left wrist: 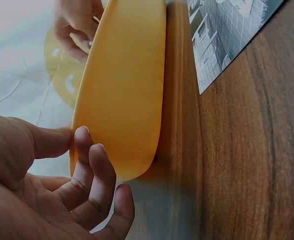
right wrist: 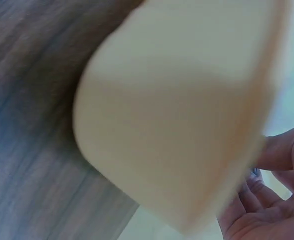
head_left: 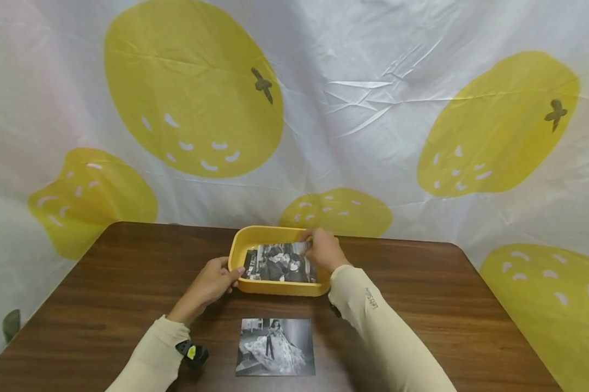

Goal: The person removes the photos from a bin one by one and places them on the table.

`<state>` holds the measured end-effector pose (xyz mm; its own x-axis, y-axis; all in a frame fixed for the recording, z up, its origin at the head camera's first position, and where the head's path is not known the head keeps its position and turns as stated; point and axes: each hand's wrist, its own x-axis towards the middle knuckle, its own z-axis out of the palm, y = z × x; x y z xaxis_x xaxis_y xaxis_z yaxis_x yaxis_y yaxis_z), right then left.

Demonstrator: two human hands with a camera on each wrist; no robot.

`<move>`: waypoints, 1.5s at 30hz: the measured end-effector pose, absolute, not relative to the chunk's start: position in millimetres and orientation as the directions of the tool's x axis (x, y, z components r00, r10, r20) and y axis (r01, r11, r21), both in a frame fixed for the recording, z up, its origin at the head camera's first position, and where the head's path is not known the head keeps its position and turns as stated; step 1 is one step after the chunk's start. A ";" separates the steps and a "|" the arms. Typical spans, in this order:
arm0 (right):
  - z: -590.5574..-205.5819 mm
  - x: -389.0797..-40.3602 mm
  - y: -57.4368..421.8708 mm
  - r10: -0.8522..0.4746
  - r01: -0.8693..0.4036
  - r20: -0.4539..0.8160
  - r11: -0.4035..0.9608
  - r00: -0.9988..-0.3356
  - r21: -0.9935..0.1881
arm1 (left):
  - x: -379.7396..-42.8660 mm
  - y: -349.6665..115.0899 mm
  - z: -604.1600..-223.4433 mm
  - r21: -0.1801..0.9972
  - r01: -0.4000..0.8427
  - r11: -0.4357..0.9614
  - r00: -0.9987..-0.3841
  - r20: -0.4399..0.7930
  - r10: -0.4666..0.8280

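Observation:
A yellow tray (head_left: 281, 288) with rounded corners stands towards the back of the table, with several black-and-white photos (head_left: 281, 264) lying in it. My left hand (head_left: 216, 280) grips its left front corner; in the left wrist view the thumb is at the rim and curled fingers (left wrist: 99, 165) lie along the outer wall. My right hand (head_left: 326, 250) reaches over the tray's right back part, its bent fingers by the top right edge of the photos. I cannot tell whether it pinches one. In the right wrist view the tray wall (right wrist: 161, 125) partly hides that hand.
Another black-and-white photo (head_left: 275, 348), of a person in a wide gown, lies flat on the brown wooden table (head_left: 421, 305) in front of the tray. Behind the table's back edge hangs a white curtain (head_left: 353, 136) with large yellow fruit shapes.

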<state>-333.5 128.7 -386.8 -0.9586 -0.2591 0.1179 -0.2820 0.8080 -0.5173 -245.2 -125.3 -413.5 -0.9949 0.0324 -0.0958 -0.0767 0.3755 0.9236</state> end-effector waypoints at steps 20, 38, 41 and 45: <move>-333.5 -310.5 184.5 -0.261 -0.299 0.165 0.646 -0.951 -0.702 | -244.1 -125.1 -414.3 0.923 -0.089 0.374 -0.994 -0.106 0.027; -339.0 -259.5 253.9 -0.399 -0.270 0.007 0.610 -0.917 -0.745 | -246.9 -125.9 -415.6 0.921 -0.088 0.380 -0.994 -0.109 0.032; -347.7 -250.2 263.4 -0.411 -0.230 -0.048 0.600 -0.910 -0.766 | -246.6 -125.8 -415.4 0.920 -0.089 0.382 -0.993 -0.110 0.033; -360.4 -239.9 271.0 -0.434 -0.195 -0.092 0.571 -0.896 -0.797 | -246.4 -126.6 -415.4 0.920 -0.083 0.383 -0.994 -0.105 0.036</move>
<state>-239.9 271.0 -360.4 -0.8963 -0.4339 -0.0920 -0.1948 0.5714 -0.7972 -246.4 -126.6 -415.4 -0.9938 0.0364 -0.1047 -0.0829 0.3830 0.9200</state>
